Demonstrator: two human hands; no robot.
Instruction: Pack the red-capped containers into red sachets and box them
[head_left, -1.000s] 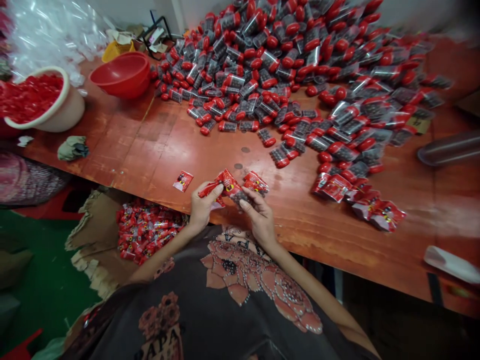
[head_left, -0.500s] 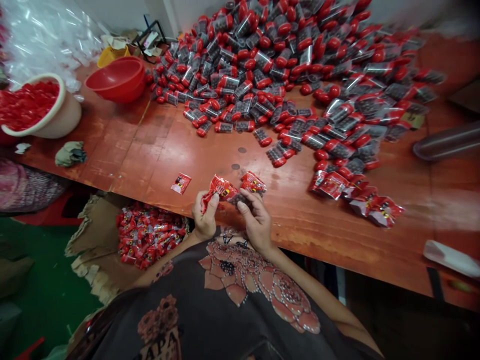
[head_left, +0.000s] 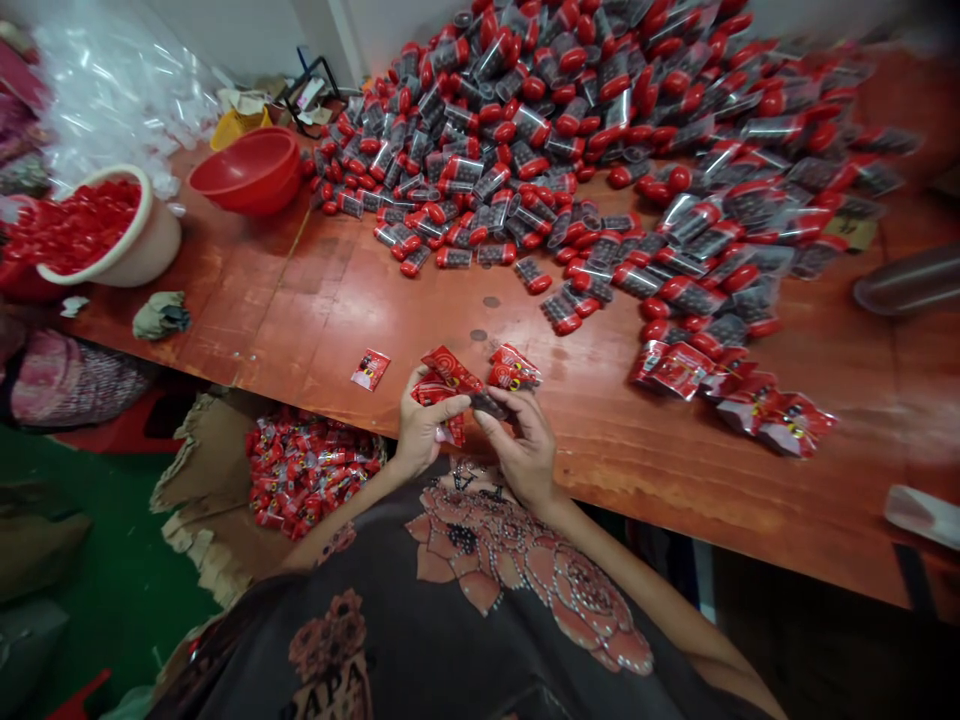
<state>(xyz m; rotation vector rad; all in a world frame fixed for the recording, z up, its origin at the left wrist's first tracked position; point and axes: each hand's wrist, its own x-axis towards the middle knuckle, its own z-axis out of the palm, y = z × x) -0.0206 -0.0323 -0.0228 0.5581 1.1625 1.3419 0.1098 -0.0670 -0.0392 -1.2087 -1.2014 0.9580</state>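
Note:
My left hand (head_left: 418,430) is closed around several red printed wrappers (head_left: 451,369), the thumb pressed along them. From its right, my right hand (head_left: 529,448) pinches a small clear tube of dark beads (head_left: 489,403) between thumb and fingers. The end of this tube meets one of the wrappers; how far it sits inside, I cannot tell. A flat red wrapper (head_left: 371,369) lies on the table to the left of my hands. Just beyond my right hand rests a wrapped red packet (head_left: 514,367).
Red-capped tubes (head_left: 532,210) are heaped across the back of the wooden table (head_left: 300,330). More wrapped packets (head_left: 776,405) lie at right. A white tub of red caps (head_left: 142,240) and red bowl (head_left: 247,175) stand left. Below, a cardboard box (head_left: 199,455) holds wrapped packets.
My hands have shifted and turned around the wrapper and tube, which dipped and came up again. My left thumb now reaches across to the tube's end. The camera view has moved slightly.

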